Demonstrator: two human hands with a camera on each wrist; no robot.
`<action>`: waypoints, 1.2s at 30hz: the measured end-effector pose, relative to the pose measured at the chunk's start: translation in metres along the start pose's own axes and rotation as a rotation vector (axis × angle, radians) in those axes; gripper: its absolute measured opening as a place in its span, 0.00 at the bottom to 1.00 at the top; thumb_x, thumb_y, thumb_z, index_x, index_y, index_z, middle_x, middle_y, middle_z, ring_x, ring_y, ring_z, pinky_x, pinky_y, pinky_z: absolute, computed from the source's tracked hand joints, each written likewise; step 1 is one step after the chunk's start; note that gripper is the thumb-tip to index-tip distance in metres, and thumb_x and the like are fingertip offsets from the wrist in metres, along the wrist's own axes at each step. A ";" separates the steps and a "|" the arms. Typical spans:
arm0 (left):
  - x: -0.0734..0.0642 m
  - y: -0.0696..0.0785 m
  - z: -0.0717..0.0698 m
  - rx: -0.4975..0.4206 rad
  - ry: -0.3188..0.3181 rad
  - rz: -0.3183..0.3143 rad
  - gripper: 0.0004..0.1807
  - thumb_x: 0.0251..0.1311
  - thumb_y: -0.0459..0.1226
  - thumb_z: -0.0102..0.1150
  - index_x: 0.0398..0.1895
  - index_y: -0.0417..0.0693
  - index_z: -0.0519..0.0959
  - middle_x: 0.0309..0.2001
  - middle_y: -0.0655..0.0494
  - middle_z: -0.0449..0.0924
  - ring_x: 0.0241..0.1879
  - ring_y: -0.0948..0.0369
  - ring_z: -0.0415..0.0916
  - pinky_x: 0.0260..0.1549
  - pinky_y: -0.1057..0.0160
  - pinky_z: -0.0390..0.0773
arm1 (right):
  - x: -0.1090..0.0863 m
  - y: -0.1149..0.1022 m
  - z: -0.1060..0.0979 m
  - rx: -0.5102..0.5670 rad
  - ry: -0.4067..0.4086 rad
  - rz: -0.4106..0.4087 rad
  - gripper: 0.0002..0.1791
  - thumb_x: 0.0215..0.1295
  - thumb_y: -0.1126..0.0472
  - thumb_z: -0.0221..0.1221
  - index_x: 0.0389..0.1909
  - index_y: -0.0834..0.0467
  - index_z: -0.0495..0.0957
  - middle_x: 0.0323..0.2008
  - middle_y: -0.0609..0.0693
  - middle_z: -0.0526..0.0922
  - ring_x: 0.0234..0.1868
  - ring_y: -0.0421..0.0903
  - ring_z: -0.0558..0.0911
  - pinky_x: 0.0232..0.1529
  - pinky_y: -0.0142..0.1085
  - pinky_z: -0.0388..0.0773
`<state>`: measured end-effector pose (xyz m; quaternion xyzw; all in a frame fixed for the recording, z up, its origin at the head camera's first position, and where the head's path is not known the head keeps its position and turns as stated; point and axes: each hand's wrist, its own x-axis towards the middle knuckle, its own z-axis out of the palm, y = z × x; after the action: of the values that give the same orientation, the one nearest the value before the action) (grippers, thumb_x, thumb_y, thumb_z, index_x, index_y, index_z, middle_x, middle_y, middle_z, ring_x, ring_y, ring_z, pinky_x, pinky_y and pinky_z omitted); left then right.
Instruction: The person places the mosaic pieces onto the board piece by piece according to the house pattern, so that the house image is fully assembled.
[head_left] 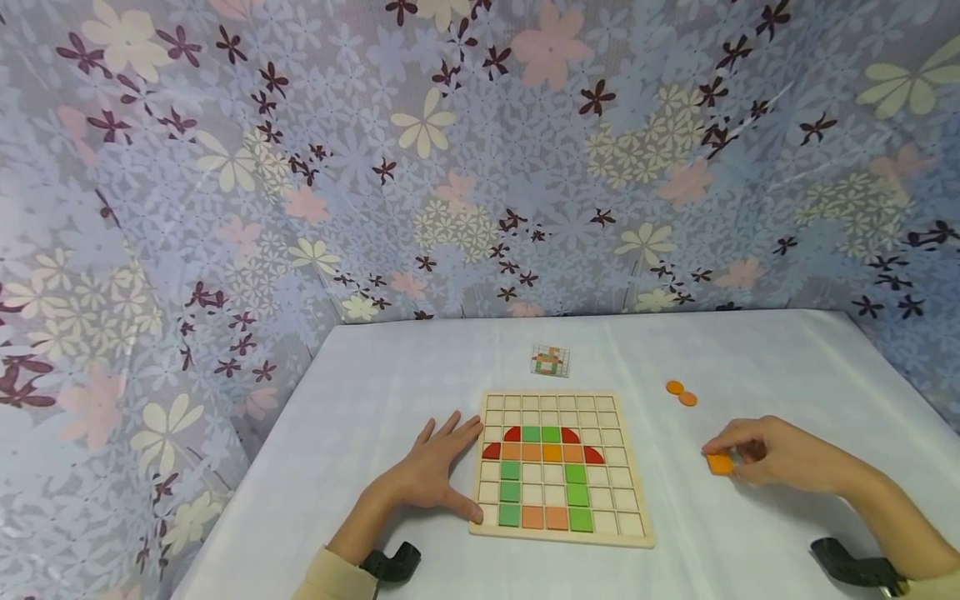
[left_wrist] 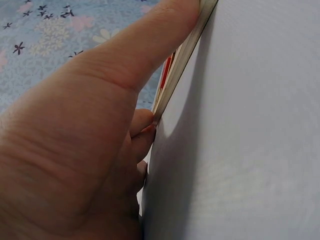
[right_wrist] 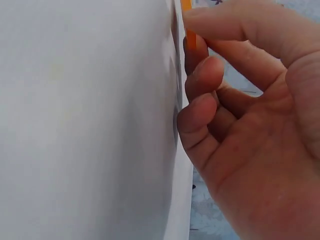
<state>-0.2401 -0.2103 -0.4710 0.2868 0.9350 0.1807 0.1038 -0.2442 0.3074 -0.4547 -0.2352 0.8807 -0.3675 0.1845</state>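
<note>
A wooden grid board (head_left: 617, 477) lies on the table, with red quarter-round pieces and green, salmon and orange square tiles in some of its cells. My left hand (head_left: 431, 471) rests along the board's left edge, fingers spread, the thumb touching the lower left corner. In the left wrist view the thumb (left_wrist: 145, 37) lies against the board's rim (left_wrist: 182, 57). To the right of the board, my right hand (head_left: 787, 454) pinches an orange square tile (head_left: 720, 464) between thumb and fingers, close over the cloth. That tile (right_wrist: 191, 39) shows edge-on in the right wrist view.
Two orange round discs (head_left: 675, 387) lie touching each other beyond the right hand. A small printed pattern card (head_left: 550, 361) sits behind the board. White cloth (head_left: 375, 375) covers the table, and a flowered curtain (head_left: 480, 167) hangs at the back and sides.
</note>
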 end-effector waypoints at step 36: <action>0.001 0.001 0.000 -0.003 -0.003 -0.001 0.71 0.27 0.76 0.63 0.77 0.58 0.48 0.76 0.65 0.43 0.74 0.56 0.31 0.68 0.45 0.28 | 0.060 -0.027 0.011 0.006 0.092 -0.072 0.19 0.57 0.62 0.67 0.52 0.54 0.82 0.41 0.48 0.81 0.31 0.44 0.72 0.27 0.33 0.70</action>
<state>-0.2401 -0.2086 -0.4708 0.2865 0.9348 0.1817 0.1055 -0.2806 0.2510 -0.4511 -0.2490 0.8781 -0.3869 0.1314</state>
